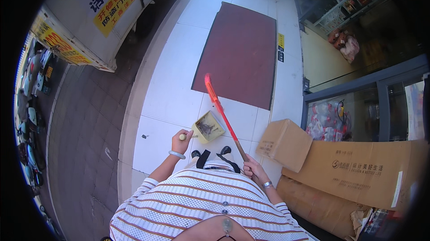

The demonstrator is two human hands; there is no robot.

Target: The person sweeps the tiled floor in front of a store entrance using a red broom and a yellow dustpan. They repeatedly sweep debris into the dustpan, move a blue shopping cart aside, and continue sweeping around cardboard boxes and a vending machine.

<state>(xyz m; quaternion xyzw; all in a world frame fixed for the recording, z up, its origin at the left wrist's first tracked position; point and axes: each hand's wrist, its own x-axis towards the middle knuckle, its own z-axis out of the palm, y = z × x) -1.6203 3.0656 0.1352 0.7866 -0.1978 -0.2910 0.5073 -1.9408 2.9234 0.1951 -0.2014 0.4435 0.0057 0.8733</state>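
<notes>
My left hand (181, 142) is closed around the pale handle of a long-handled dustpan (215, 137). The yellowish pan rests on the white floor tiles just ahead of my feet, with dark dirt inside it. In my right hand (254, 170) is the brown lower part of a broom stick. The broom (225, 120) slants forward and left, and its red head reaches over the near edge of a dark red doormat (240, 53). Small dark bits lie on the tiles between the pan and the mat.
A cardboard box (285, 143) stands at my right beside flattened cardboard (356, 170). Behind them, a glass door (342, 120) shows packs of bottles. At left, past the step edge, are paved ground (90, 116), a white vehicle (97, 16) bearing writing and parked scooters (32, 120).
</notes>
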